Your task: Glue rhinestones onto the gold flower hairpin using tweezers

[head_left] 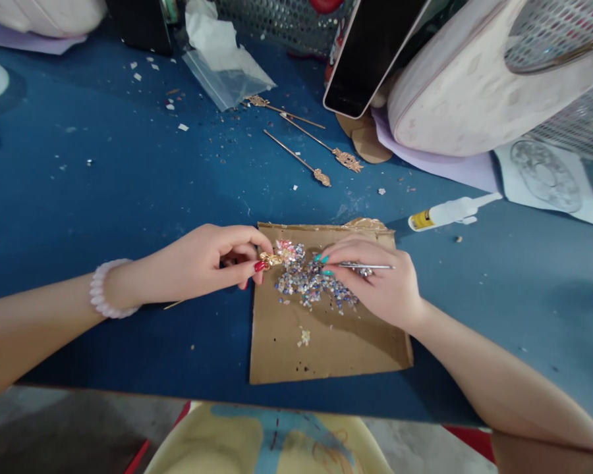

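Observation:
Between the thumb and fingers of my left hand is a gold hairpin, its thin stem showing below the wrist side. My right hand pinches slim metal tweezers, their tip near the beads and hidden by the fingers. Both hands are over a brown cardboard sheet. A heap of small blue, clear and white beads lies on it, with pink ones at the upper left, beside the gold ornament. A small pale yellow cluster rests lower down.
Gold hairpins lie beyond the cardboard, near a plastic bag. A glue bottle is on its side at right. A phone leans at the back beside a white bag. A paper drawing lies far right.

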The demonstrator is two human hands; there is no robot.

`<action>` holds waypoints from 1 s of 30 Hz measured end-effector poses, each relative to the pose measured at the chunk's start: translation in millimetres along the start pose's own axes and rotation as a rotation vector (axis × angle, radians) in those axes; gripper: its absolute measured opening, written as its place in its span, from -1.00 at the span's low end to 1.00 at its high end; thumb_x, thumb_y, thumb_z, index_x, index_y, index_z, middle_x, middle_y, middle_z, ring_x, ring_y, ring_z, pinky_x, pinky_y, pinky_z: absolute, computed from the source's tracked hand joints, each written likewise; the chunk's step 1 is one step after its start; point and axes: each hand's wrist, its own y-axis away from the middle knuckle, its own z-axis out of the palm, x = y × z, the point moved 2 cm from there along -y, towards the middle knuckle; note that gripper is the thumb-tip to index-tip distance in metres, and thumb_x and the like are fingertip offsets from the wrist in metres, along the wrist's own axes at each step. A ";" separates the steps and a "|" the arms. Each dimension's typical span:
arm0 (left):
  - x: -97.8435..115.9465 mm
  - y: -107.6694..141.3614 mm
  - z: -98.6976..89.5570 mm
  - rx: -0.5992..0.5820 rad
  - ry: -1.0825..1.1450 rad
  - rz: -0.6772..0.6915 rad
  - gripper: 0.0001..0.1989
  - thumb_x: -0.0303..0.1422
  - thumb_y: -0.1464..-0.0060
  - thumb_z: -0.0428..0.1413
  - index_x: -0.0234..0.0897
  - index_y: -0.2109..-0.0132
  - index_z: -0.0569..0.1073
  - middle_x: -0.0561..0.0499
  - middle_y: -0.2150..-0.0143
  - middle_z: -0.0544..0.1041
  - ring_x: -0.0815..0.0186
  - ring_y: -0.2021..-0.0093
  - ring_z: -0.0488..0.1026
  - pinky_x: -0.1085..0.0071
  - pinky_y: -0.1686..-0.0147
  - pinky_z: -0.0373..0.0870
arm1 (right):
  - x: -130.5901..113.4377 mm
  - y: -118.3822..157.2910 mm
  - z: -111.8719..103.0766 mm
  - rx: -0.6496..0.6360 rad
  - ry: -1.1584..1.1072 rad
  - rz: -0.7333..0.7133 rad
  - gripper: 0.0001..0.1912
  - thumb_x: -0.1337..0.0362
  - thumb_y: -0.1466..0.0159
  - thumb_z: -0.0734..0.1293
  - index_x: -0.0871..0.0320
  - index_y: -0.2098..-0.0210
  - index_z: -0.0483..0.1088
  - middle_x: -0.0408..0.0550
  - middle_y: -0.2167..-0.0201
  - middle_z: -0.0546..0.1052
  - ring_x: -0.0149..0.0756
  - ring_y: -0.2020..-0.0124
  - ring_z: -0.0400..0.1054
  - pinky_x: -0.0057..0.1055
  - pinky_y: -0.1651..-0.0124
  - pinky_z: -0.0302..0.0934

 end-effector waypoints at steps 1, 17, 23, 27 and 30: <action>2.2 0.5 0.0 0.000 -0.004 -0.007 -0.75 -0.25 -0.26 0.06 -0.21 -0.02 0.45 0.09 0.37 0.67 0.41 0.48 0.56 0.54 0.49 0.38 | 1.2 -1.3 0.8 0.004 0.005 0.026 -0.89 0.41 -0.32 0.42 0.09 0.31 0.57 -0.09 0.34 0.68 -0.29 0.27 0.59 -0.30 0.15 0.50; 13.0 3.6 -0.4 -0.003 0.000 -0.056 -0.78 -0.30 -0.29 0.05 -0.21 -0.03 0.45 0.13 0.34 0.66 0.44 0.42 0.56 0.55 0.39 0.40 | 2.3 -1.0 5.3 0.004 0.046 -0.086 -0.90 0.46 -0.32 0.41 0.18 0.32 0.53 -0.06 0.37 0.67 -0.31 0.30 0.57 -0.34 0.17 0.48; 13.2 3.8 0.0 0.004 -0.005 -0.054 -0.76 -0.31 -0.29 0.04 -0.21 -0.04 0.46 0.12 0.34 0.67 0.43 0.43 0.57 0.54 0.40 0.42 | 1.4 -1.3 5.0 0.013 0.040 -0.075 -0.90 0.46 -0.32 0.42 0.18 0.32 0.53 -0.05 0.37 0.67 -0.30 0.29 0.58 -0.34 0.17 0.49; 11.5 3.7 0.2 0.004 0.000 -0.048 -0.77 -0.31 -0.28 0.05 -0.20 -0.03 0.46 0.12 0.34 0.67 0.44 0.43 0.57 0.55 0.39 0.43 | 1.0 -0.9 4.1 0.016 0.036 -0.061 -0.90 0.45 -0.32 0.42 0.17 0.33 0.54 -0.04 0.36 0.67 -0.30 0.29 0.58 -0.34 0.17 0.50; 10.0 3.9 0.7 0.006 0.007 -0.044 -0.78 -0.31 -0.28 0.05 -0.20 -0.03 0.46 0.13 0.34 0.67 0.45 0.44 0.56 0.55 0.38 0.44 | 1.2 -0.5 3.7 0.016 0.030 -0.056 -0.89 0.45 -0.33 0.41 0.17 0.33 0.54 -0.04 0.37 0.67 -0.30 0.30 0.58 -0.35 0.17 0.50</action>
